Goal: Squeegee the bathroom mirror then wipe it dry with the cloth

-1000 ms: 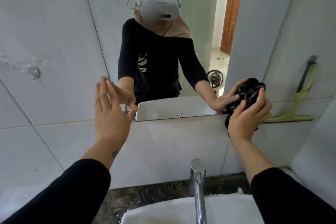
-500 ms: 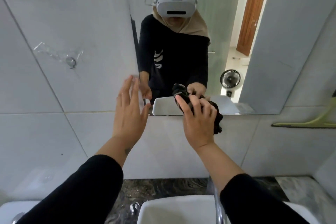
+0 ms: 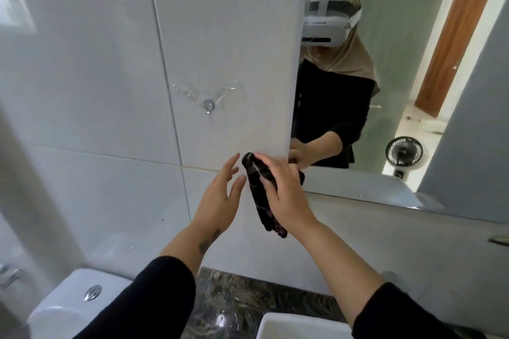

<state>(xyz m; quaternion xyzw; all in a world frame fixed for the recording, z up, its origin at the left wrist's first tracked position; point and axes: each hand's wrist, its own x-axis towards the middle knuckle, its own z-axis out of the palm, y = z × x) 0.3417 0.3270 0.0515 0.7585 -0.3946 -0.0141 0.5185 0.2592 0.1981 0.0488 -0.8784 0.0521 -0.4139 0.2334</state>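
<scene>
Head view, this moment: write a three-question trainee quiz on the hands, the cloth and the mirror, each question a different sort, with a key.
1. True or false: the left hand grips the dark cloth.
2. Multiple choice: where is the right hand pressing the cloth? A) mirror's top edge B) mirror's lower left corner C) inside the sink
3. Fill in: below the left arm stands a white ____ with a chrome button on top.

Key:
1. False; it is open, fingers spread, beside the cloth.
2. B, by the corner of the mirror.
3. Toilet cistern.
</scene>
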